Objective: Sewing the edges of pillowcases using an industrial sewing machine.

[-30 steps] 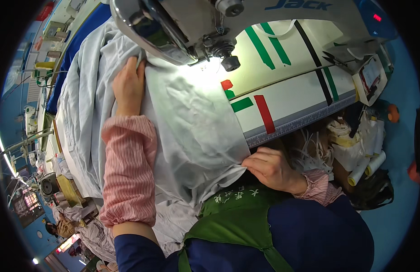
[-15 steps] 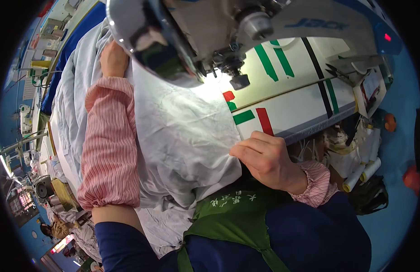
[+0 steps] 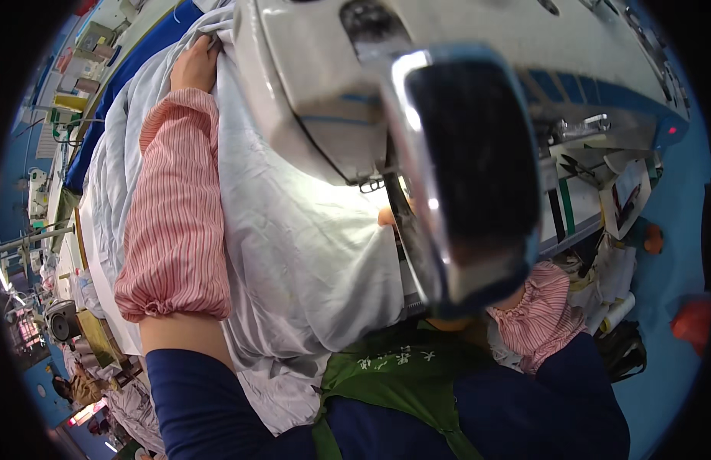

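Note:
A large pale grey cloth (image 3: 294, 253) spreads in loose folds over the sewing table and down to my lap. At its far left part, my left hand (image 3: 193, 67) is closed on a bunched fold beside the sewing machine (image 3: 317, 92). Most of my right hand (image 3: 386, 217) is behind a shiny dark part (image 3: 466, 176) of the machine, blurred and close to view. Only a fingertip shows at the cloth's right edge, near the lit sewing area, with the wrist showing lower right. Needle and presser foot are hidden.
Thread snips (image 3: 577, 170) lie at the right end of the table. Below them are white rolls (image 3: 617, 313) and a dark bag (image 3: 623, 349). A red object (image 3: 691, 323) stands at the far right. Other machines and cloth piles (image 3: 137, 410) line the left side.
My right hand has moved forward from the near cloth corner toward the lit sewing area. My left hand sits a little farther forward. The view has shifted, and the machine now covers more of it.

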{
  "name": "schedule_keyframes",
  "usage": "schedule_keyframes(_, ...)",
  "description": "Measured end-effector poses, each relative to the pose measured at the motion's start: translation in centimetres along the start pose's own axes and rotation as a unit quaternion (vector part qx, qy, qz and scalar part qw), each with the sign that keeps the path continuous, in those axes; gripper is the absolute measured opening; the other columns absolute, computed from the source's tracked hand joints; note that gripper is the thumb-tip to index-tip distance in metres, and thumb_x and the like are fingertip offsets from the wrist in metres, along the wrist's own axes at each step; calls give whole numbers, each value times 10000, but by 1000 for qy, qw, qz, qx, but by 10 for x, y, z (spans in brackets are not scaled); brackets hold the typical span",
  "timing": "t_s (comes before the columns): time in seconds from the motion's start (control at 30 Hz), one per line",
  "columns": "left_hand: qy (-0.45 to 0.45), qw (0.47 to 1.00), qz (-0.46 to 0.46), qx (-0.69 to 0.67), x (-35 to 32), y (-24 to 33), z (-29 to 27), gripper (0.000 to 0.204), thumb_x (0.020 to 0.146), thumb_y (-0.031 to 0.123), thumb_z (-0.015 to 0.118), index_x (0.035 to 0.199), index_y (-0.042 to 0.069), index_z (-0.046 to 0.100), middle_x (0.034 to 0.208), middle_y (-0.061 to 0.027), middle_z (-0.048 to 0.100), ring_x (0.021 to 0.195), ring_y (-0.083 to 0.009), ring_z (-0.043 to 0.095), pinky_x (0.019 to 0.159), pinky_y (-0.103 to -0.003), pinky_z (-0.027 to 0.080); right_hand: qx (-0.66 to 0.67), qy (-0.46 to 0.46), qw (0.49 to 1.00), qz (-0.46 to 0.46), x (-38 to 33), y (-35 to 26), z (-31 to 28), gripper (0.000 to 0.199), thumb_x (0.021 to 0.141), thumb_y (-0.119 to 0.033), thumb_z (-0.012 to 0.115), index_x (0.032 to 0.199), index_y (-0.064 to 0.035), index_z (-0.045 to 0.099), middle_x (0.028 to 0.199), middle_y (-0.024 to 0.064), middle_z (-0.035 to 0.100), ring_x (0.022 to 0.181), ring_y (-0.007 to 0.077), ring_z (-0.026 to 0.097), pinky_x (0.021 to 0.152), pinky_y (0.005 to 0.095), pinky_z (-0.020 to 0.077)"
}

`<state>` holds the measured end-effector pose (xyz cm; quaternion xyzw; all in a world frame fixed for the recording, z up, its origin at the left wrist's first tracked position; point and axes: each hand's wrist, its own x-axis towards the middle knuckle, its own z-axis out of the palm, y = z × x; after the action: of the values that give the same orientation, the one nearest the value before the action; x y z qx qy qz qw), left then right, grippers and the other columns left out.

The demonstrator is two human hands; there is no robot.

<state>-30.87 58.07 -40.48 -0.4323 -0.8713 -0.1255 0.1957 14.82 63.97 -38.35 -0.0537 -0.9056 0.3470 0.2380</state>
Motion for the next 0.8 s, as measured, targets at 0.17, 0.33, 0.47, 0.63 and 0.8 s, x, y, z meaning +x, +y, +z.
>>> schedule_keyframes(0.17,-42,997,-52,39,26,-8,6,338,934,435,510,1077,143,603,965,-223,680,923,-440,635,782,-529,499,74,-20,996,45,10,12,-1,108,810,-147,599,902,-93,611,804,90,616,725,316,574,607,421,452)
schedule_keyframes(0.33,-55,989,-83,106,47,-14,17,310,952,405,478,1090,155,601,1031,-192,688,980,-404,651,795,-517,513,62,67,996,3,14,11,2,138,840,-187,555,915,-100,631,807,105,613,773,350,566,628,438,452)
schedule_keyframes(0.47,-69,987,-73,127,44,-14,22,301,973,338,413,1151,168,586,1098,-180,678,1062,-382,633,847,-487,512,169,26,983,-58,-3,-52,-28,177,837,-95,613,987,-12,656,880,87,663,792,265,627,670,344,504)
schedule_keyframes(0.63,-160,985,41,46,19,-7,-6,502,925,423,516,1347,154,489,1257,-195,599,1181,-378,559,973,-451,446,539,22,842,-35,-52,-153,-76,191,838,-69,632,1007,18,647,940,101,663,843,246,636,726,325,510)
schedule_keyframes(0.8,-269,958,30,-98,-52,4,-55,769,878,515,617,1488,131,348,1432,-224,460,1340,-340,430,1083,-392,359,593,19,803,-61,-89,-187,-85,168,844,-48,612,1004,0,629,993,105,650,903,237,619,768,328,498)
